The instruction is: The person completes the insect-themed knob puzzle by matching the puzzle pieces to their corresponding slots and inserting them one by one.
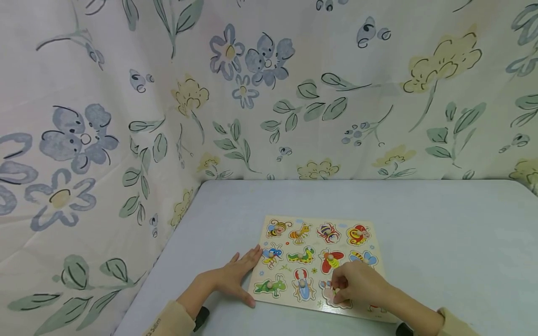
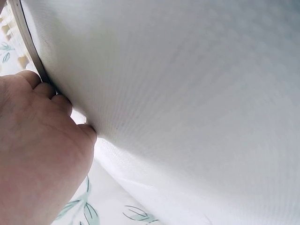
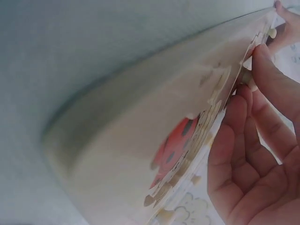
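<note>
A wooden peg puzzle board [image 1: 290, 284] with rows of colourful insect pieces lies on the table. My left hand [image 1: 235, 275] rests at its left edge, fingers extended along the side and thumb by the near corner. Over the bottom row, my right hand [image 1: 363, 284] pinches the small knob [image 3: 248, 79] of a puzzle piece [image 1: 342, 302] between thumb and fingers. That piece is at its cutout, right of the stag beetle piece [image 1: 303, 289]; my fingers hide most of its picture. A red, black-spotted ladybug piece [image 3: 173, 147] shows nearer the right wrist camera.
The white table [image 1: 454, 242] extends around the board. A floral curtain [image 1: 269, 140] hangs behind the table and along its left side. Dark wrist straps [image 1: 201, 318] show at both cuffs. Other pieces, such as the caterpillar [image 1: 300, 255] and grasshopper [image 1: 271, 286], sit in the board.
</note>
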`<state>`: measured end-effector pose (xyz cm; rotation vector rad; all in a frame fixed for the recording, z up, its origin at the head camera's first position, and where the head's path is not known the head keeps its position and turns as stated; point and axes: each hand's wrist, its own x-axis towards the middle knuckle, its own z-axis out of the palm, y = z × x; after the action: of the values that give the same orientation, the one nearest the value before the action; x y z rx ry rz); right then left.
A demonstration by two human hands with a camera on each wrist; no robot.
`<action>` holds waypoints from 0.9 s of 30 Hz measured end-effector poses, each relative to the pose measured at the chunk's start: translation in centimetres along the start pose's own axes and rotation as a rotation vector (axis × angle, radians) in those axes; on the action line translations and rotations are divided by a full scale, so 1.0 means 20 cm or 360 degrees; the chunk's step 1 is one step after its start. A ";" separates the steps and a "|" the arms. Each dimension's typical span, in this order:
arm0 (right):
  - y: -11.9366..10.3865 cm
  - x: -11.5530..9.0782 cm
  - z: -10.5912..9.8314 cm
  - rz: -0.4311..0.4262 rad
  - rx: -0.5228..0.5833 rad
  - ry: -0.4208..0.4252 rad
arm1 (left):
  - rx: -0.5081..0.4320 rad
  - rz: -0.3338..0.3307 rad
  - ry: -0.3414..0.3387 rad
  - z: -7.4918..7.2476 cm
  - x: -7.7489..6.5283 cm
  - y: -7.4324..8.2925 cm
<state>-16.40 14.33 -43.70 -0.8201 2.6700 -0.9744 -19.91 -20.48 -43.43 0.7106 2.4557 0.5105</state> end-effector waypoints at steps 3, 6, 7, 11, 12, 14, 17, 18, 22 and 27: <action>0.00 0.00 0.00 0.0011 0.0031 -0.0026 | 0.0002 0.0004 0.0001 0.00 0.00 0.00; 0.01 0.00 -0.02 -0.0001 0.0116 -0.0081 | 0.0002 0.0004 -0.0002 0.00 0.00 0.00; 0.01 0.00 -0.03 -0.0006 0.0153 -0.0106 | 0.0003 0.0004 -0.0004 0.00 0.00 0.00; 0.03 -0.02 -0.06 -0.0031 0.0259 -0.0173 | 0.0012 -0.0002 -0.0008 0.00 0.00 0.00; 0.03 -0.02 -0.07 -0.0038 0.0267 -0.0182 | 0.0014 -0.0003 -0.0008 0.00 0.00 0.00; 0.04 -0.02 -0.07 -0.0041 0.0269 -0.0192 | 0.0013 -0.0003 -0.0008 0.00 0.00 0.00; 0.04 -0.03 -0.08 -0.0055 0.0264 -0.0193 | 0.0000 -0.0001 -0.0010 0.00 0.00 0.00; 0.04 -0.03 -0.08 -0.0065 0.0265 -0.0194 | -0.0003 0.0000 -0.0010 0.00 0.00 0.00; 0.06 -0.06 -0.09 -0.0112 0.0329 -0.0226 | -0.0001 -0.0001 -0.0012 0.00 0.00 0.00; 0.10 -0.12 -0.13 -0.0162 0.0428 -0.0240 | 0.0008 -0.0010 -0.0013 0.00 0.00 0.00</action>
<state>-16.26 18.40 -42.98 -0.9347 2.3256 -1.2107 -19.88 -20.50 -43.41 0.7056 2.4515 0.4984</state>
